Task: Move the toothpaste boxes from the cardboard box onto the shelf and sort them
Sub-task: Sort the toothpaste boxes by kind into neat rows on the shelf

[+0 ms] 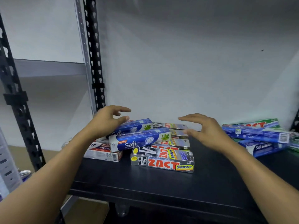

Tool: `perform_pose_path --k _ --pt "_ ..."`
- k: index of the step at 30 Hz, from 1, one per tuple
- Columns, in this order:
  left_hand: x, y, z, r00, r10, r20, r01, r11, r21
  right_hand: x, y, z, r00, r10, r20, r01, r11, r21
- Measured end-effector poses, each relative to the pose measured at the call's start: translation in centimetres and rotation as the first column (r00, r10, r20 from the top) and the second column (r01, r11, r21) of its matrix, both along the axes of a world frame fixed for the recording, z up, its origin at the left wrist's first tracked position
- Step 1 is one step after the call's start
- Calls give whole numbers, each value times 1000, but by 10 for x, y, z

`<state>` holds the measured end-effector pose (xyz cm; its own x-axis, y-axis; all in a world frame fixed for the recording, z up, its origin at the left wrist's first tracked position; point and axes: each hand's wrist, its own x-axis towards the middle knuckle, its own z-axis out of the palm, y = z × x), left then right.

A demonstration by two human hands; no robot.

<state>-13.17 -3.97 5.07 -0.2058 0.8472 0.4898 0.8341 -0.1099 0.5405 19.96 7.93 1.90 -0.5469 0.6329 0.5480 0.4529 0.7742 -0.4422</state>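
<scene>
A loose heap of toothpaste boxes lies on the black shelf (161, 185). Two blue Safi boxes (142, 139) lie slanted on top of silver Zact Smokers boxes (161, 164). A red-and-white box (103, 152) sits at the heap's left. My left hand (106, 122) hovers over the left end of the rear Safi box, fingers spread, holding nothing. My right hand (208, 130) hovers over the right side of the heap, fingers straight, also holding nothing. The cardboard box is out of view.
A second pile lies at the shelf's right end: a green Zact Whitening box (258, 123) with blue Safi boxes (257, 135) across it. Black perforated uprights (93, 54) stand at the left, with a grey rack (48, 67) beyond. A white wall backs the shelf.
</scene>
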Motion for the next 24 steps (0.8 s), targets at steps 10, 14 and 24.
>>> perform_pose_path --k 10,14,24 --pt "159 37 2 920 -240 -310 262 964 32 182 50 -23 808 -589 21 554 771 314" --pt "215 72 -2 859 -353 -370 338 935 -106 224 52 -38 778 -618 112 596 783 178" --pt "307 148 -9 770 -489 -409 400 870 -288 235 38 -45 903 -361 -233 398 907 137"
